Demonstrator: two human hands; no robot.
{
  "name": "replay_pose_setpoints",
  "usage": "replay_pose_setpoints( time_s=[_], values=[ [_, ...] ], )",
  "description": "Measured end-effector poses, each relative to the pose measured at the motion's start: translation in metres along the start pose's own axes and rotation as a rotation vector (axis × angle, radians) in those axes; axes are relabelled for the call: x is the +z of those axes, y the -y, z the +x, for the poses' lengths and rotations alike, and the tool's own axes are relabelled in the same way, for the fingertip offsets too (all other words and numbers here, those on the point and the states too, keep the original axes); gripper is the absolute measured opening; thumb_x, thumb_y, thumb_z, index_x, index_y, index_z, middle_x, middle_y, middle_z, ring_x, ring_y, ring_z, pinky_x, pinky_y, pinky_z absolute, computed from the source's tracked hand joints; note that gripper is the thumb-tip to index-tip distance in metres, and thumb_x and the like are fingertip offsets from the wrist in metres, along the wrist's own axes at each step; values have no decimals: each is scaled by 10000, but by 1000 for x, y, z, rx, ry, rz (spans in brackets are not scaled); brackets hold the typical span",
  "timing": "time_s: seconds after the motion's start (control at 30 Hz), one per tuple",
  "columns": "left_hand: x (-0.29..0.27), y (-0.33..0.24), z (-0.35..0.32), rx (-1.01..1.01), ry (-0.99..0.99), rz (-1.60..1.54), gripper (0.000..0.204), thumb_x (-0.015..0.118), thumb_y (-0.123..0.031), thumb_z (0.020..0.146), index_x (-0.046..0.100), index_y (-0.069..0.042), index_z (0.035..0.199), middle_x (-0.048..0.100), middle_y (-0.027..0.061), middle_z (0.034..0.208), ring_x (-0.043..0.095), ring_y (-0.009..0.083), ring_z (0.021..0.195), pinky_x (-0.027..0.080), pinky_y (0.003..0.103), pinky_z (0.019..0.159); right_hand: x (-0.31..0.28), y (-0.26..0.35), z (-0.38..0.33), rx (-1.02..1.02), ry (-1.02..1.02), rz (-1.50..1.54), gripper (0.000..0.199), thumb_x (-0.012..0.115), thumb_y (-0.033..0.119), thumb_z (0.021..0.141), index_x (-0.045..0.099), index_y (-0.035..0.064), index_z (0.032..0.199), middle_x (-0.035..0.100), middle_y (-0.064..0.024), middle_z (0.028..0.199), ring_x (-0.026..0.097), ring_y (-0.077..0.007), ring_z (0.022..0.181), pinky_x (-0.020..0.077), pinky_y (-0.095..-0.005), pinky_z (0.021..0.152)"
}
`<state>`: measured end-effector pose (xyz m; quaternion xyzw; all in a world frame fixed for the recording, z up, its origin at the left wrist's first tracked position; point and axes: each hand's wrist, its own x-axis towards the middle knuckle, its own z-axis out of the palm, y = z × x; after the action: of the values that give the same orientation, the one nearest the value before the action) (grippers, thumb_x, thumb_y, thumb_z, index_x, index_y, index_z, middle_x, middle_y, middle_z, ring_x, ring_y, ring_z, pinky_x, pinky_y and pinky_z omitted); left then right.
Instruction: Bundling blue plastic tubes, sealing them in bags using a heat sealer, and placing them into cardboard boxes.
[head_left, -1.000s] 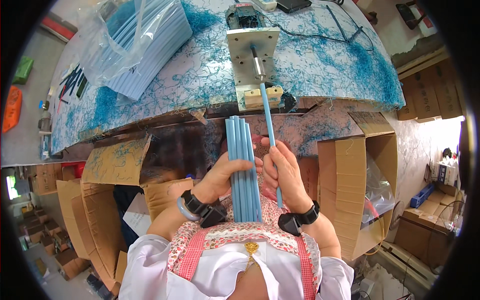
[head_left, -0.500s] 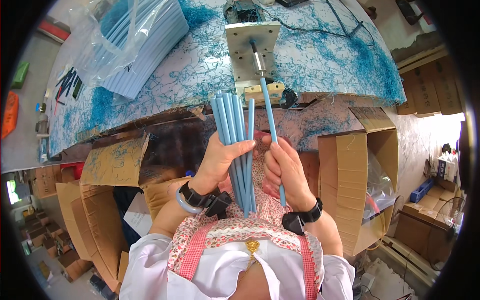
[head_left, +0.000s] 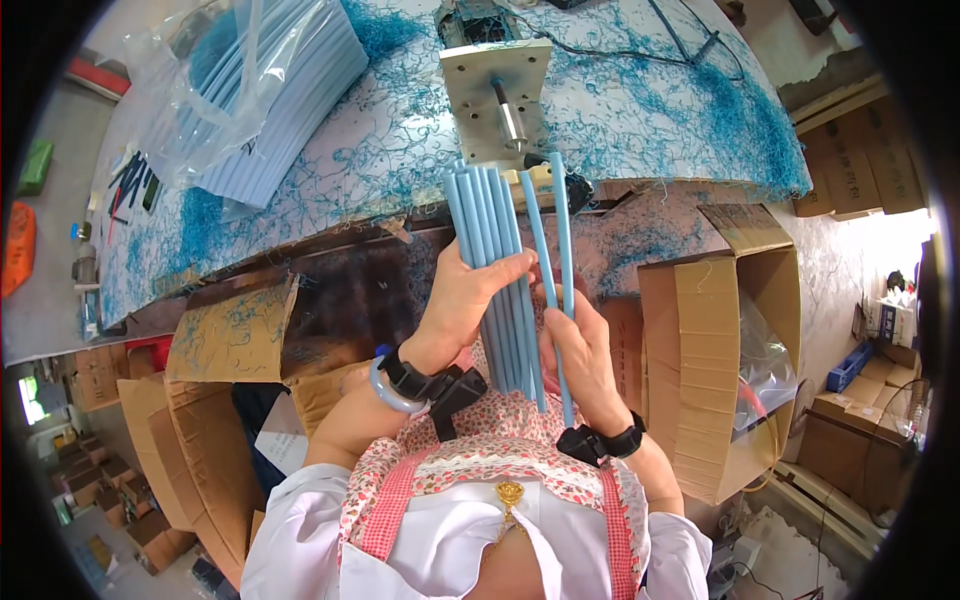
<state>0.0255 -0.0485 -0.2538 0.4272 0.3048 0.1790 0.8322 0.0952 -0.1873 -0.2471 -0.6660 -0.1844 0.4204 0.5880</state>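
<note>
My left hand [head_left: 462,300] is closed around a bundle of light-blue plastic tubes [head_left: 485,215], its thumb pressed across their front. The tubes stand roughly parallel, their upper ends pointing at the workbench. Closed on a single blue tube [head_left: 560,215] is my right hand [head_left: 582,350], just right of the bundle. Between the hands, another tube [head_left: 534,215] stands slightly apart from the bundle; its lower part passes beside my right fingers, and I cannot tell which hand grips it. Beyond the tube ends, a metal spindle with a pointed tip [head_left: 512,125] sticks out from a steel bracket [head_left: 495,75].
Blue shavings litter the white workbench [head_left: 400,110]. A plastic bag with a stack of pale-blue tubes [head_left: 300,110] lies at its far left. Open cardboard boxes stand below, one on the left [head_left: 225,335] and one on the right [head_left: 690,370].
The right-hand tube, whose end was at the spindle tip, is now off it and to the right. My left hand has moved right with the bundle, and one tube now leans apart from it.
</note>
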Motion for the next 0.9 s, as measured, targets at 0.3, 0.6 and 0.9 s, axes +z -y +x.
replay_pose_setpoints(
  time_s=[0.3,0.6,0.9],
  values=[
    [-1,-12,-7,57,-83,91,210,694,-93,784,594,-21,954,625,44,803,608,125,707,501,258,659,-2,7,18,43,54,135,297,454,100,916,490,-31,1181,522,2,642,449,-43,489,346,-194,440],
    [3,5,8,7,-35,-56,266,701,-91,788,559,-23,1002,631,51,851,603,115,715,509,256,644,-2,3,2,41,-20,186,410,582,99,859,460,-14,1233,577,7,718,496,-44,557,419,-204,513],
    [-11,26,-40,-257,49,-145,291,682,-83,796,566,-10,1053,647,64,897,614,123,756,505,262,689,4,12,7,55,-68,300,409,576,96,865,473,-23,1243,578,14,801,493,-27,642,406,-192,528]
  ],
)
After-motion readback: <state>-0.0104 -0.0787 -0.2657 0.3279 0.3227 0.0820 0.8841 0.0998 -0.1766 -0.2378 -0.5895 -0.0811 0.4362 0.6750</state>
